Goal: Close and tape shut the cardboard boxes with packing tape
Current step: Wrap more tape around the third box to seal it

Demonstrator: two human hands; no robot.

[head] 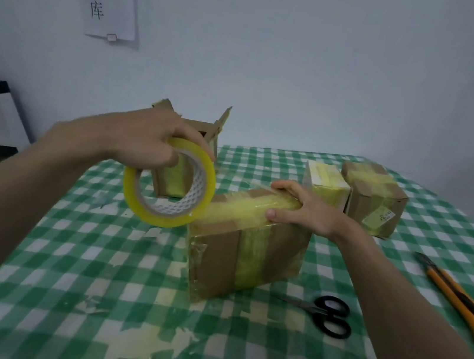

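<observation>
Presently, the table (70, 246), covered in green-and-white check cloth with old tape scraps stuck to it, carries four cardboard boxes. The near box (246, 252) stands centre, flaps closed, with yellow tape across its top and down its front. An open box (185, 152) stands behind it, flaps raised. Two taped boxes (351, 194) sit together at the far right. The left hand (148, 140) grips the tape roll (168, 181), fingers curled over its rim, held above the near box's left edge with film running onto the top. The right hand (302, 208) clasps the box's top right edge. An orange utility knife (459, 298) and black scissors (326, 314) lie right.
</observation>
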